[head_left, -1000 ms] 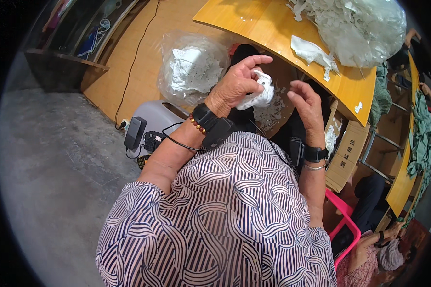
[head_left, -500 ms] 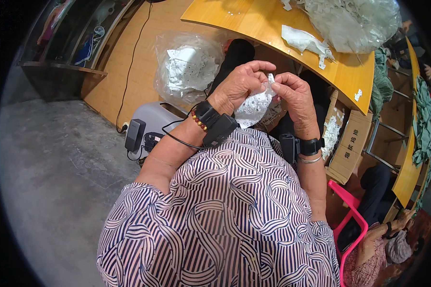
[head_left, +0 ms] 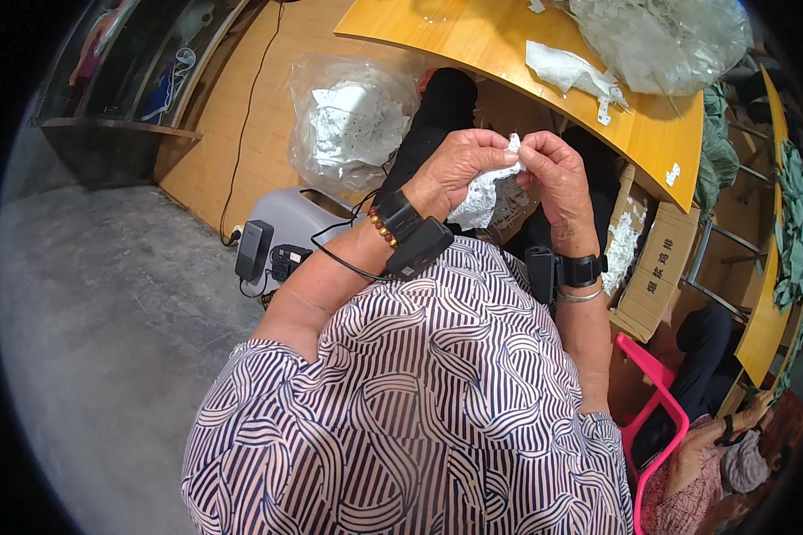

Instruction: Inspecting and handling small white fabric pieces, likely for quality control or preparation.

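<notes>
Between my two hands, above my lap, hangs a piece of white perforated fabric (head_left: 478, 201). My left hand (head_left: 455, 168) pinches its upper edge between thumb and curled fingers. Close beside it, my right hand (head_left: 555, 176) pinches the same edge, and a small white tip pokes up between the thumbs. The fabric's lower part drapes below my left hand toward my patterned shirt (head_left: 419, 383). Black devices are strapped on both wrists, with a cable running from the left one.
A clear plastic bag (head_left: 352, 125) of white fabric stands ahead left, near a grey stool (head_left: 308, 209). On the yellow table (head_left: 473, 36) lie a white fabric piece (head_left: 569, 71) and another plastic bag (head_left: 660, 40). A cardboard box (head_left: 656, 259) holds white scraps. Another person sits at right by a pink chair (head_left: 656, 401).
My hands have drawn closer together on the fabric's edge. My left hand has shifted slightly right and its raised index finger has folded down. The fabric hangs more bunched.
</notes>
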### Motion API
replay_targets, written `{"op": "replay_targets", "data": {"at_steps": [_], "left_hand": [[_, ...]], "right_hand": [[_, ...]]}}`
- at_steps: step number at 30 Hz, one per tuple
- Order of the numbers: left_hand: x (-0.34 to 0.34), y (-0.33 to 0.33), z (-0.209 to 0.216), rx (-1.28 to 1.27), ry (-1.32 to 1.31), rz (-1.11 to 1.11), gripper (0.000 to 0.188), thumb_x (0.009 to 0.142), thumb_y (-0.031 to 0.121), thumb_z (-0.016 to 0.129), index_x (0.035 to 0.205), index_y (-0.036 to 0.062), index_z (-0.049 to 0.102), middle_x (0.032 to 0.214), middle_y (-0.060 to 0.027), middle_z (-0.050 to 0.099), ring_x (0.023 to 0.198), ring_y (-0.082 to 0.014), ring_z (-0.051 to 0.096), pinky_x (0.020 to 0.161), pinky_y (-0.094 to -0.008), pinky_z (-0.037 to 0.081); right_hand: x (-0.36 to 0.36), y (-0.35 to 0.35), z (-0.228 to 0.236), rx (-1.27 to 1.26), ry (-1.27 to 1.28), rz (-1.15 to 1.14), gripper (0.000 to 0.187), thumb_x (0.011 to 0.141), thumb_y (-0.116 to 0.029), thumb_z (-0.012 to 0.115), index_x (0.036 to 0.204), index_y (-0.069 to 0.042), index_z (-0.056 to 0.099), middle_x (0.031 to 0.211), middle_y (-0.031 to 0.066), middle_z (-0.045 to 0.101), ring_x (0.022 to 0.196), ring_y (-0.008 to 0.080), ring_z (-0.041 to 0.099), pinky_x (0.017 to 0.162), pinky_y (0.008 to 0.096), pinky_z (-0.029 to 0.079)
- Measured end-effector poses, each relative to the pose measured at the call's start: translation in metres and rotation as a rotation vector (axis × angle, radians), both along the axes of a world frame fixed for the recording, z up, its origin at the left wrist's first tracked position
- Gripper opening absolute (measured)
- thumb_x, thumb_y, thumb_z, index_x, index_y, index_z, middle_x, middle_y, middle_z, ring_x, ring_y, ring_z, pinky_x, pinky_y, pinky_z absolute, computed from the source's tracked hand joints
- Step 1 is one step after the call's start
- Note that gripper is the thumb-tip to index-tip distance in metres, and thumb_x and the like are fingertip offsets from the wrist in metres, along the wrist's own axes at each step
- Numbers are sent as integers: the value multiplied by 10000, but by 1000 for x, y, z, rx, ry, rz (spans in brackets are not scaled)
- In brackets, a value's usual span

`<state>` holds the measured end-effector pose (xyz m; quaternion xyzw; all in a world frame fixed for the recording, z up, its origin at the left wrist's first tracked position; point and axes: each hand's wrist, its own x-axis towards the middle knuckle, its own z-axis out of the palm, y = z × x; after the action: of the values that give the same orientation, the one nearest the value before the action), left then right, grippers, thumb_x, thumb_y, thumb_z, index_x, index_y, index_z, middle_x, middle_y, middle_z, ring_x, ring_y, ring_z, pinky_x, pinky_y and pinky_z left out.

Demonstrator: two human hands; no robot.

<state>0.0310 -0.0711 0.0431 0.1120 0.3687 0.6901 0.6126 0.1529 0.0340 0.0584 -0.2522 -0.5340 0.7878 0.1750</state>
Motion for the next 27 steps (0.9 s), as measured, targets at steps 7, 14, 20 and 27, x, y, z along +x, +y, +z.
{"op": "replay_targets", "data": {"at_steps": [7, 14, 20, 27], "left_hand": [[-3, 0, 3, 11, 196, 58, 95, 719, 23, 650, 795, -7, 600, 747, -42, 600, 664, -98, 565, 643, -217, 459], [-1, 0, -1, 3, 83, 79, 92, 719, 18, 647, 792, -12, 601, 748, -51, 602, 673, -109, 577, 633, -215, 463], [0, -1, -5, -20, 91, 76, 112, 733, 23, 640, 823, -26, 592, 756, -68, 608, 668, -120, 589, 634, -222, 476], [-1, -2, -6, -10, 18, 57, 110, 745, 22, 634, 839, -19, 594, 773, -71, 617, 684, -120, 596, 641, -229, 487]], "right_hand": [[-1, 3, -4, 90, 22, -6, 86, 808, -136, 588, 786, -57, 563, 647, -35, 518, 534, 42, 463, 497, 169, 379], [-4, -2, -3, 198, -12, -61, 64, 807, -103, 569, 796, -42, 555, 645, -33, 519, 544, 32, 468, 482, 168, 389], [-2, -1, 0, 221, -46, -81, 48, 799, -75, 566, 821, -34, 555, 660, -30, 528, 555, 29, 484, 492, 165, 405], [-3, -3, -1, 186, -27, -13, 183, 776, -36, 547, 957, -25, 525, 686, -31, 517, 574, 27, 472, 506, 167, 401]]}}
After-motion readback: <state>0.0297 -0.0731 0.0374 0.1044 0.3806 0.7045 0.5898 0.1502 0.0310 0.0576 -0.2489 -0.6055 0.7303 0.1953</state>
